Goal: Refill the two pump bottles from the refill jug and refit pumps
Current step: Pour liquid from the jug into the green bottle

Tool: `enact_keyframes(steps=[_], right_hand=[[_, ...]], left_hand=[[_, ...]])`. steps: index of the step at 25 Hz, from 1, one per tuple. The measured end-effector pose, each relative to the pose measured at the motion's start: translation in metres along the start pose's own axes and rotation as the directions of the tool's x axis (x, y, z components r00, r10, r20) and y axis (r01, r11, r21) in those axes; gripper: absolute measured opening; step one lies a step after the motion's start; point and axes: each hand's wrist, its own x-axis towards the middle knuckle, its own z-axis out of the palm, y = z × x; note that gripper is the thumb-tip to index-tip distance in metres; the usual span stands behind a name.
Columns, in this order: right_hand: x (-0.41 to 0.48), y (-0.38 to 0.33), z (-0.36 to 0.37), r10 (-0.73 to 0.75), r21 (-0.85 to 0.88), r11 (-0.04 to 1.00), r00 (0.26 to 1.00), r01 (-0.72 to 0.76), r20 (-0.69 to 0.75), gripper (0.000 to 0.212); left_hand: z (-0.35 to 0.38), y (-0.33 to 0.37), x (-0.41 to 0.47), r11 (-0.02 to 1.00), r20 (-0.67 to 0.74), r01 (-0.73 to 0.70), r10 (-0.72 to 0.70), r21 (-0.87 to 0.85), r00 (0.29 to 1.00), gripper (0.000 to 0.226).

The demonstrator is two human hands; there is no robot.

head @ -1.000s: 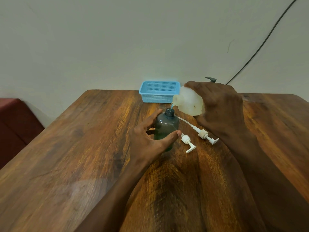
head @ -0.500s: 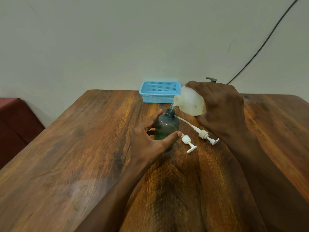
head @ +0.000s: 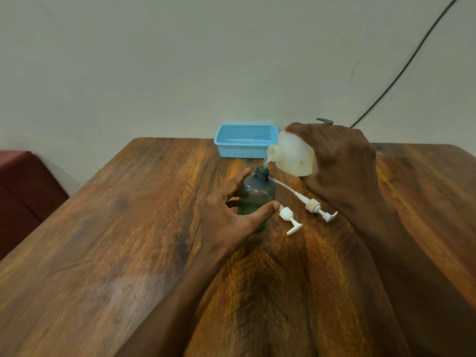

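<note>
Little has moved since the earlier frame: pouring continues from the jug (head: 292,155) into the dark bottle (head: 257,197).

Right hand (head: 340,163) grips the tilted white jug above the table (head: 116,228), fingers wrapped over its body, spout angled down at the bottle's open neck, with a thin clear stream between them. Left hand (head: 229,215) steadies the upright bottle near the table's centre, thumb in front and fingers curled behind it. 2 white pumps lie on the wood just right of the bottle: a short pump (head: 289,219) beside the thumb and a long-tubed pump (head: 313,206) under the right hand. Behind them a blue basket (head: 244,141) stands against the wall.
</note>
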Motion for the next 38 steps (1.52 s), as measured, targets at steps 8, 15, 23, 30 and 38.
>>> enact_keyframes(steps=[8, 15, 23, 30, 38], right_hand=[[0.0001, 0.0016, 0.0019, -0.006, 0.019, 1.000, 1.000, 0.006, -0.008, 0.078], [0.0000, 0.0020, 0.0017, -0.008, 0.021, 1.000, 1.000, 0.008, -0.005, 0.079], [0.0005, 0.0014, 0.0008, -0.009, 0.033, 0.999, 1.000, 0.010, -0.016, 0.078], [0.0004, 0.0015, 0.0014, -0.014, 0.029, 0.999, 1.000, 0.015, -0.010, 0.078], [0.0007, 0.0026, 0.0013, -0.021, 0.035, 0.999, 1.000, 0.021, -0.004, 0.078]], left_hand=[[0.0008, -0.0041, 0.0001, 1.000, -0.002, 0.001, -0.001, -0.007, 1.000, 0.090], [0.0008, -0.0016, -0.0006, 1.000, -0.008, 0.008, -0.008, -0.004, 1.000, 0.089], [0.0009, -0.0016, -0.0008, 1.000, -0.008, 0.008, -0.008, -0.019, 1.000, 0.090], [0.0009, -0.0017, -0.0008, 1.000, -0.015, 0.005, -0.005, -0.017, 1.000, 0.088], [0.0009, -0.0047, -0.0013, 1.000, -0.014, -0.002, 0.001, -0.019, 1.000, 0.087]])
